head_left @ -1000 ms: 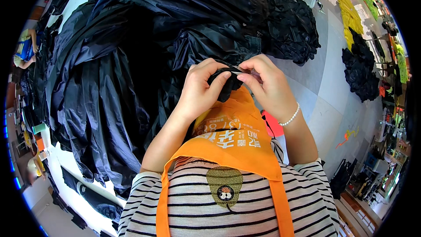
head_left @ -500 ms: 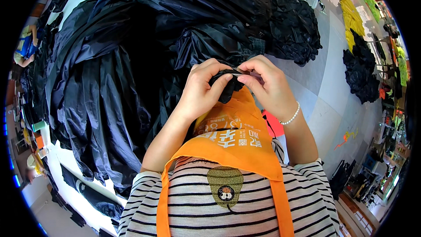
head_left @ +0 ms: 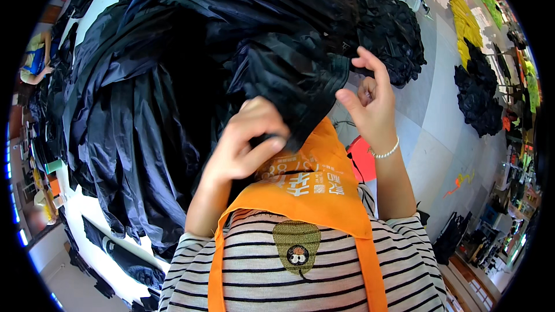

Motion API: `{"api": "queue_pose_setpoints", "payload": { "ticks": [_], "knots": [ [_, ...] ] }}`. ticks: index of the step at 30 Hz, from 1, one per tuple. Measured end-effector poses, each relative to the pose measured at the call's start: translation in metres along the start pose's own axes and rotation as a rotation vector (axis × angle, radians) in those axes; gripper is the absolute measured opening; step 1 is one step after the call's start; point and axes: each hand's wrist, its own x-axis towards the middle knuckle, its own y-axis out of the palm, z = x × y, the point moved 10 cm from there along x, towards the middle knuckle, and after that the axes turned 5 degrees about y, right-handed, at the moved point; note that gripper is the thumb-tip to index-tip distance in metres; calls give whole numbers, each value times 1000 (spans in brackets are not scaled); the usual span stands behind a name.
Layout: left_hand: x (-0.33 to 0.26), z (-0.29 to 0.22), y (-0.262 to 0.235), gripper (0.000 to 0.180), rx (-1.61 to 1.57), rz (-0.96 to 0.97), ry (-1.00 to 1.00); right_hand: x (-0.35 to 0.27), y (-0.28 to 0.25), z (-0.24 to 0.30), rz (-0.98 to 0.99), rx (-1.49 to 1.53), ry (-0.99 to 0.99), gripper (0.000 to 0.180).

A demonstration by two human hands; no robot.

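A: Where is the black fabric (head_left: 219, 75) held?

B: It is pinched by the left hand (head_left: 248, 141), near the orange apron (head_left: 306, 188); the right hand (head_left: 370, 101) is spread, apparently empty.

A: What risk is seen?

B: With one grip, the edge could be dropped.

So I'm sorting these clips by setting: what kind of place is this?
Probably a garment or sewing workshop. A big heap of black fabric covers the white worktable, more black piles and yellow pieces lie on the floor, and the person wears an orange apron.
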Motion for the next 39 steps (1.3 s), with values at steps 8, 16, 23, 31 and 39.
{"api": "queue_pose_setpoints", "payload": {
  "ticks": [8, 16, 23, 31, 39],
  "knots": [
    [-102, -37, -91, 31, -290, -592, -13, -29, 109, -17, 636, 200, 176, 71],
    [-63, -46, -159, 39, 235, -445, -153, -104, 245, 22, 1086, -57, -216, 52],
    [3, 75, 26, 28, 701, 599, -160, -123, 274, 8, 1281, -191, -309, 37],
    [-98, 116, 59, 24, 1204, 1348, -328, 34, 26, -99, -160, 52, 111, 34],
    [-129, 170, 80, 37, 1016, 1179, -428, 77, 26, -182, -167, -254, 286, 50]
  ]
}}
